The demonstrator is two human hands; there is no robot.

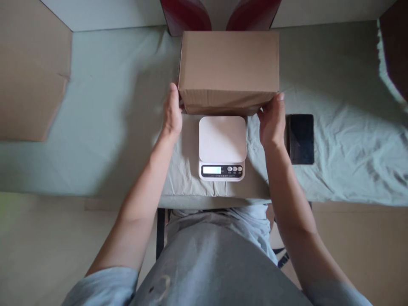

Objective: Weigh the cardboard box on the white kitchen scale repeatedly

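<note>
A closed brown cardboard box [228, 70] is held between my two hands just beyond a small white kitchen scale [222, 147]. My left hand [172, 112] presses against the box's left near corner. My right hand [272, 121] grips its right near corner. The box's near edge hangs over the far edge of the scale's platform; I cannot tell whether it touches it. The scale's lit display [212, 170] and buttons face me.
A dark phone [300, 138] lies face up right of the scale on the pale green cloth [111, 127] covering the table. Flat cardboard [30, 72] leans at the far left. Red objects [185, 15] stand behind the box.
</note>
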